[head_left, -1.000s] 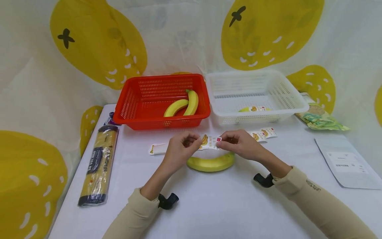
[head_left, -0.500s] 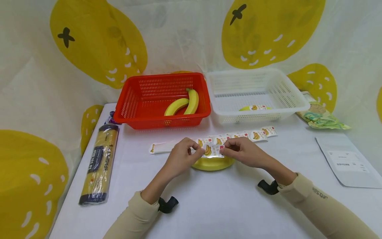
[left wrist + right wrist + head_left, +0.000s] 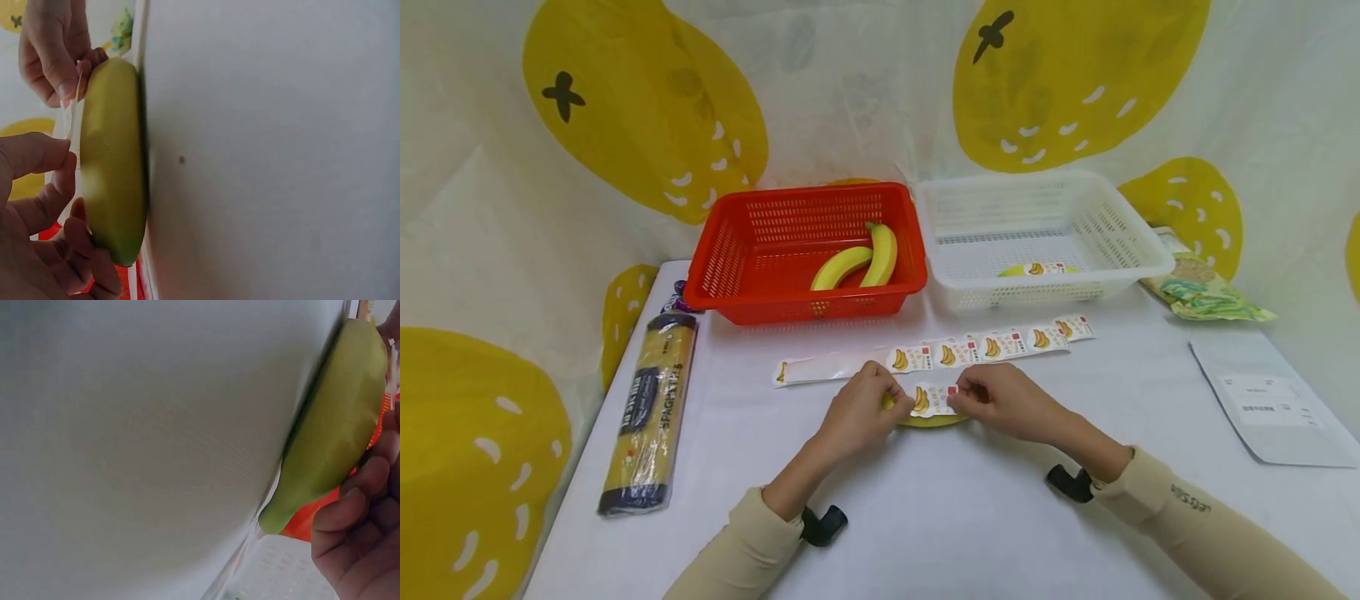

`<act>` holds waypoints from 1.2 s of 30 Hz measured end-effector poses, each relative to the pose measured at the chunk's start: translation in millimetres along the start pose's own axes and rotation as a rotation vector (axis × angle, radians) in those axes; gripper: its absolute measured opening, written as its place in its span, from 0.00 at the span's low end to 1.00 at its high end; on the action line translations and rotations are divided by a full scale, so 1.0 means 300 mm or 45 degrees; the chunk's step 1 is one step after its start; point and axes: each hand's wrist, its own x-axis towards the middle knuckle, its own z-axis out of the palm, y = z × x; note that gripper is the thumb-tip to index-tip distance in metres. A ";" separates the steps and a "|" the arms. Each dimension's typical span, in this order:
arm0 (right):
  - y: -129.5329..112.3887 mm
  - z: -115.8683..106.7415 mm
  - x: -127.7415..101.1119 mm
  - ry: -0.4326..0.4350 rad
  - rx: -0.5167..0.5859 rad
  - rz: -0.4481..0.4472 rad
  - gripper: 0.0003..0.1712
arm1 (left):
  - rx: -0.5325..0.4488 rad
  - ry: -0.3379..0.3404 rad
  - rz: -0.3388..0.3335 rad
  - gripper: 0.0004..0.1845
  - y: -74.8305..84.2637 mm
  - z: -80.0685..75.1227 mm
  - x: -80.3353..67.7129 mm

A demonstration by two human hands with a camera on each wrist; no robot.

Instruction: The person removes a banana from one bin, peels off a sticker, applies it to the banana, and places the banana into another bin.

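Between my two hands a white sticker (image 3: 933, 400) printed with bananas is stretched flat, close over a banana (image 3: 114, 162) lying on the table. My left hand (image 3: 867, 404) pinches the sticker's left end with thumb and forefinger, and its lower fingers rest at the banana's end in the left wrist view. My right hand (image 3: 1009, 402) pinches the right end, its other fingers curled beside the banana (image 3: 334, 425) near the stem. In the head view the sticker and hands cover most of the fruit. Behind lies a backing strip (image 3: 827, 367) with several more banana stickers (image 3: 955, 352).
At the back stand a red basket (image 3: 805, 310) with two bananas (image 3: 880, 257) and a white basket (image 3: 1052, 293) holding a stickered banana (image 3: 1022, 271). A spaghetti pack (image 3: 650, 417) lies left. A green bag (image 3: 1206, 292) and a grey envelope (image 3: 1262, 404) lie right.
Both hands have come down and toward me with the sticker, from above the strip to close over the banana. The strip behind shows more fully now.
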 end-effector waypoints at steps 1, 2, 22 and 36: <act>-0.003 0.003 0.000 0.009 -0.030 -0.002 0.16 | 0.013 0.005 0.002 0.09 -0.001 0.004 -0.001; -0.006 0.006 0.001 0.017 -0.060 -0.004 0.16 | 0.025 0.012 0.005 0.09 0.000 0.007 -0.002; -0.015 0.018 -0.006 0.031 -0.190 -0.095 0.08 | 0.125 0.029 0.115 0.21 -0.001 0.026 -0.012; -0.013 0.021 -0.010 -0.016 -0.236 -0.076 0.14 | 0.134 0.002 0.160 0.17 -0.002 0.027 -0.016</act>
